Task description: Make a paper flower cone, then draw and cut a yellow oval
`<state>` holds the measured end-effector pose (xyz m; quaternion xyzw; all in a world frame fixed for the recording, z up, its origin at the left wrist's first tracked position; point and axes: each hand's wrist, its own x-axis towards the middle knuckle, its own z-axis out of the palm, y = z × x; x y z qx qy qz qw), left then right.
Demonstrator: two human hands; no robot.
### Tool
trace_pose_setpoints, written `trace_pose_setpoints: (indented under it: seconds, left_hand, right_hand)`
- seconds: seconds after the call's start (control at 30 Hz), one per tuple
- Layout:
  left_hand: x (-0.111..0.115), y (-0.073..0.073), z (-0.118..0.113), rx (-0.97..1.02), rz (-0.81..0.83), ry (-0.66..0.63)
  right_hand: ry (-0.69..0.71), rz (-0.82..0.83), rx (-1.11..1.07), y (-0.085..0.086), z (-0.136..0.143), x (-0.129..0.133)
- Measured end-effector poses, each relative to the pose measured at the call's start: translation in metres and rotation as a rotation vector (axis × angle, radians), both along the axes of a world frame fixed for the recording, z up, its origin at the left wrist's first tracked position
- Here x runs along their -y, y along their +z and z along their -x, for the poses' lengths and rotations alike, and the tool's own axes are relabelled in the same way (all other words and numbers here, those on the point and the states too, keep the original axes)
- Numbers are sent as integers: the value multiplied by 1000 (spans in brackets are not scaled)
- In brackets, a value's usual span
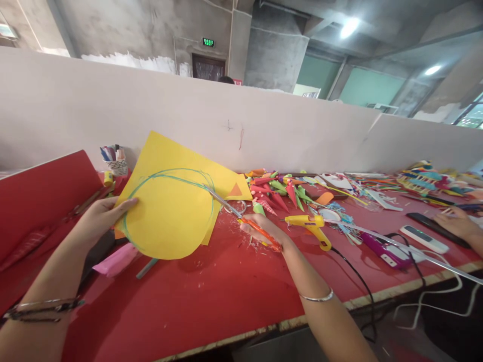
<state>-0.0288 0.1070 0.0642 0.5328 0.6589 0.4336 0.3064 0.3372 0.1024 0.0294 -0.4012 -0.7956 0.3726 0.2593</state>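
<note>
A sheet of yellow paper (169,216) is raised above the red table, with a rough circle drawn on it in green-blue line. Its lower edge is rounded along that line. My left hand (107,218) pinches the sheet at its left side, thumb on the front face. In my right hand (264,229) is a pair of scissors with orange handles (260,232). Their blades (221,197) point up and left and meet the paper near the right part of the drawn circle. A further yellow piece with a small orange triangle (236,189) shows at the right corner.
A yellow glue gun (309,226) with a black cord lies to the right, near a purple power strip (387,249). Behind are several red and green paper cones (277,191). A pen cup (116,163) stands at left, with pink paper (116,259) below. Another person's hand (456,221) rests far right.
</note>
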Motion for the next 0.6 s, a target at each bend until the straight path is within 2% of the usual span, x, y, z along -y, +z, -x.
trace_pose_setpoints:
  seconds: [0.13,0.37,0.6]
  left_hand:
    - [-6,-4,2,71,-86,65]
    - [-3,-3,-4,-64,-179,228]
    - [4,4,-13,-8,-162,236]
  right_hand:
    - [17,11,25,1,0,1]
    - [130,84,121,0,-2,-2]
    - [159,112,142,3,-3,1]
